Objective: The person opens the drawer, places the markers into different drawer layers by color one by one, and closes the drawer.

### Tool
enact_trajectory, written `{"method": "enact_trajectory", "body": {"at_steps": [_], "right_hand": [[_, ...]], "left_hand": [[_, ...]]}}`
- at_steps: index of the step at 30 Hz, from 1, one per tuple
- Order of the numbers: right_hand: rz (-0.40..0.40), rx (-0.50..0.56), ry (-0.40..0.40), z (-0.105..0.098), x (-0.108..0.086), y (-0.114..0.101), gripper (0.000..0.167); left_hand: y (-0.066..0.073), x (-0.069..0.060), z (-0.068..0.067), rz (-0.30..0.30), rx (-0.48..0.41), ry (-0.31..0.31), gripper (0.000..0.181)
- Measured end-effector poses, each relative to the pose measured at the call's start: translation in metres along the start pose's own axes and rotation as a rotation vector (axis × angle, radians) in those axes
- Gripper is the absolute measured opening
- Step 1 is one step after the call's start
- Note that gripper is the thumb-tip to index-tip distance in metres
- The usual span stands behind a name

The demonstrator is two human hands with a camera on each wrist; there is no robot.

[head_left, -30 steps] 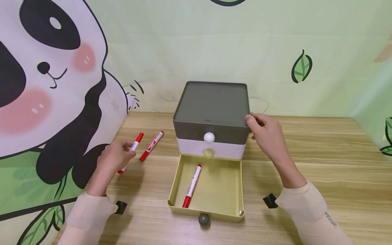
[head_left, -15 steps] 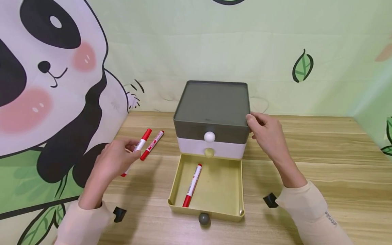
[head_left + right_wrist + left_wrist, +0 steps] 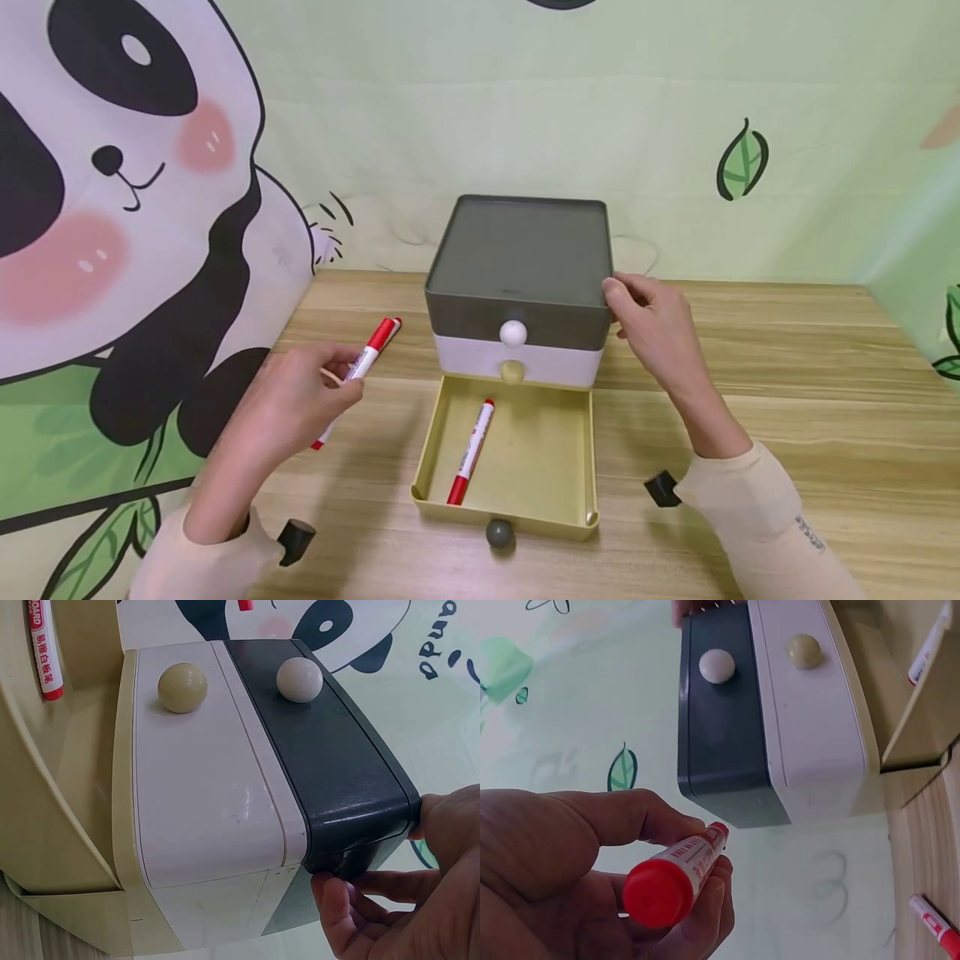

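Observation:
My left hand pinches a red-capped whiteboard marker between thumb and fingers, above the table left of a small drawer unit. In the left wrist view the held marker points a red end at the camera. My right hand grips the unit's dark grey top section at its right side, thumb by the upper edge. The yellow bottom drawer is pulled out. Inside it, toward the left, lies another red-and-white marker. A third marker lies on the table, mostly hidden behind the held one in the head view.
The unit's white middle drawer and grey top drawer are closed, each with a round knob. A dark knob sticks out in front of the yellow drawer. The wooden table meets a panda-printed backdrop behind and at the left.
My left hand has lifted its marker and moved right, toward the drawer unit, now overlapping the loose marker in the head view. The right hand stays on the unit.

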State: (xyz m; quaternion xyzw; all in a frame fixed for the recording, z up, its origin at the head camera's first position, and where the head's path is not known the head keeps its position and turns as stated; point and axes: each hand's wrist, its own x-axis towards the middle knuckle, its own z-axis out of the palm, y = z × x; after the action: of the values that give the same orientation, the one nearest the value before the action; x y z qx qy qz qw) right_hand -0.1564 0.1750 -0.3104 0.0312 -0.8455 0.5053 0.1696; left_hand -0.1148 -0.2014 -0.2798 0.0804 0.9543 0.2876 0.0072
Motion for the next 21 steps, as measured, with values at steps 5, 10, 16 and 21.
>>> {"method": "enact_trajectory", "body": {"at_steps": [5, 10, 16, 21], "right_hand": [[0.01, 0.0, 0.0, 0.0, -0.001, 0.0, 0.043], [0.011, 0.002, -0.001, 0.0, -0.001, 0.0, 0.043], [0.002, 0.001, 0.0, 0.0, 0.0, 0.0, 0.043], [0.004, 0.004, 0.001, 0.0, 0.0, 0.0, 0.043]], "left_hand": [[0.012, -0.009, 0.001, 0.01, 0.008, -0.031, 0.034], [0.019, -0.015, 0.004, 0.039, -0.025, -0.05, 0.032], [0.024, -0.02, 0.008, 0.057, -0.09, -0.079, 0.033], [0.032, -0.022, 0.011, 0.054, -0.091, -0.111, 0.033]]}}
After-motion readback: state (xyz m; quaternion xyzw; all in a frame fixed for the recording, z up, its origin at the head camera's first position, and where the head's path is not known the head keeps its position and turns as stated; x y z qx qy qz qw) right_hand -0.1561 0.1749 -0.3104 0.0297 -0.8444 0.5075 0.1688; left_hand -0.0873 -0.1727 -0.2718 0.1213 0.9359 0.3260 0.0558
